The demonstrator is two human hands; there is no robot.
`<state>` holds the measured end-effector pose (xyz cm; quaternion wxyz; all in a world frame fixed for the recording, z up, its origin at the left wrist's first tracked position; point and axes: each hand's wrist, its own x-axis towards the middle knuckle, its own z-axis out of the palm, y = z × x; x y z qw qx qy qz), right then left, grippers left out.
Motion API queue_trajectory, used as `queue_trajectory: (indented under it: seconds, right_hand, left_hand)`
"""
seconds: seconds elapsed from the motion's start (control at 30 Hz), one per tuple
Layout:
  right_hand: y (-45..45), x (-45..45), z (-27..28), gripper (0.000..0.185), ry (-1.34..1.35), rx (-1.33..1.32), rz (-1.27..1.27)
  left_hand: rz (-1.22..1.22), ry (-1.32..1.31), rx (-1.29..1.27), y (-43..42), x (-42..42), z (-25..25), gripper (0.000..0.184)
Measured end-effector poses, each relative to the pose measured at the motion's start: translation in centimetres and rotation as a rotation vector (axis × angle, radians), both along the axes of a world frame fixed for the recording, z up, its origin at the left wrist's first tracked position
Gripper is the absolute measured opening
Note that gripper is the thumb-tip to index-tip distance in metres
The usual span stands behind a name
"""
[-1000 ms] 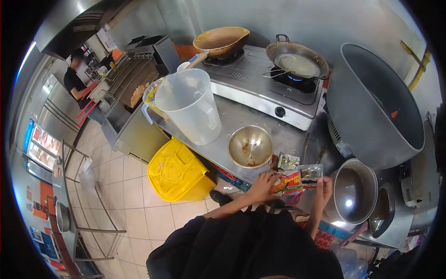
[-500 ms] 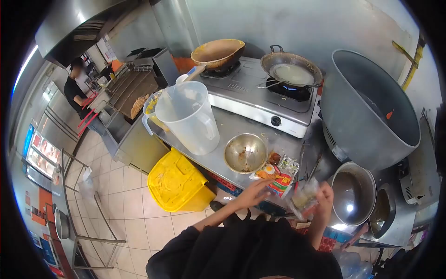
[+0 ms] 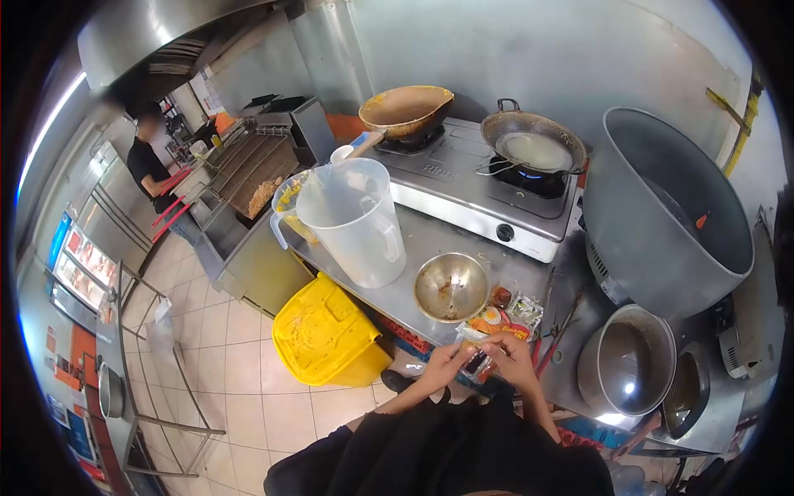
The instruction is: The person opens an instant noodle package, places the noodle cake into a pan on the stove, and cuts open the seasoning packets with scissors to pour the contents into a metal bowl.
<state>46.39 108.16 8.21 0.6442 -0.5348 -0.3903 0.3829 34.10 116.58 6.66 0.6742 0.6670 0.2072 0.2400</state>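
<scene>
The left hand (image 3: 445, 368) and the right hand (image 3: 514, 360) are meeting close in front of the body, both of them pinching a clear sachet packet (image 3: 477, 364) at the near edge of the desk (image 3: 416, 245). Each grip is closing narrowly on that packet, with the thumbs and fingertips almost coming together at its upper edge (something dark is showing through the lower part). Just beyond the fingers, a printed noodle wrapper (image 3: 496, 321) with a fried-egg picture is lying on the desk, and a silver foil wrapper (image 3: 526, 308) is resting beside it. A steel bowl (image 3: 426, 285) is sitting a little to the left of these, showing brown specks inside.

Farther left, a clear pitcher (image 3: 351, 231) is standing upright on the desk. Behind the bowl, a two-burner stove (image 3: 451, 174) is carrying a wok (image 3: 413, 120) on its left burner and a dark pan (image 3: 542, 132) on its right one, where a blue flame is burning underneath and pale contents are covering the pan's bottom. A large grey vessel (image 3: 653, 269) is leaning in view at the right, and a metal pot (image 3: 591, 372) is standing near its base.

A yellow bin (image 3: 351, 364) is standing on the tiled floor (image 3: 236, 364) below the desk, and another person (image 3: 149, 161) in dark clothing is standing well apart, at the far left.
</scene>
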Motion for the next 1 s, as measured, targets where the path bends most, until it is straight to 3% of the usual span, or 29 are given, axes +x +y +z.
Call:
queue_trajectory:
  seconds: [0.07,0.13,0.17,0.27,0.37,0.43,0.47,0.53,0.6,0.7,0.8,1.0]
  right_hand:
    - [0.1,-0.4,0.4,0.014,0.06,0.015,-0.029]
    - [0.1,-0.5,-1.1,0.022,-0.23,-0.152,-0.016]
    - [0.2,-0.3,-1.5,0.028,-0.383,-0.103,0.034]
    - [0.0,-0.5,-1.0,0.031,-0.33,-0.087,0.006]
    - [0.1,-0.5,-0.7,0.032,-0.251,-0.02,-0.101]
    - [0.0,-0.7,-1.0,0.034,-0.104,0.014,-0.198]
    - [-0.1,-0.9,-0.8,0.034,-0.099,0.0,-0.201]
    - [-0.1,-1.2,-0.1,0.038,-0.233,0.035,-0.272]
    - [-0.4,-1.2,-0.4,0.041,-0.209,0.037,-0.288]
    - [-1.1,-0.6,-0.7,0.04,-0.226,0.094,-0.122]
    - [-1.9,-0.3,-2.0,0.038,-0.101,0.086,-0.225]
    - [-3.5,0.6,-0.4,0.035,-0.147,0.012,-0.1]
  left_hand:
    - [0.143,0.124,-0.087,-0.1,-0.2,0.1,0.03]
    - [0.208,0.128,-0.068,0.1,0.0,0.8,0.031]
    - [0.216,0.112,-0.044,0.3,0.1,0.9,0.031]
    - [0.193,0.129,-0.149,0.5,0.3,2.1,0.028]
    - [0.2,-0.068,-0.37,-0.2,0.7,2.6,0.023]
    - [-0.083,-0.125,-0.255,-0.2,0.3,1.3,0.021]
    - [-0.085,-0.119,-0.269,-0.7,0.3,1.0,0.021]
    - [-0.125,0.04,-0.06,-1.8,0.5,0.7,0.019]
    - [-0.083,0.034,-0.089,-2.5,0.7,0.8,0.02]
    - [-0.019,-0.001,0.071,-3.0,0.9,1.0,0.022]
    - [-0.067,-0.025,0.008,-3.4,1.0,1.3,0.023]
    - [0.003,-0.142,-0.023,-3.3,0.4,0.1,0.027]
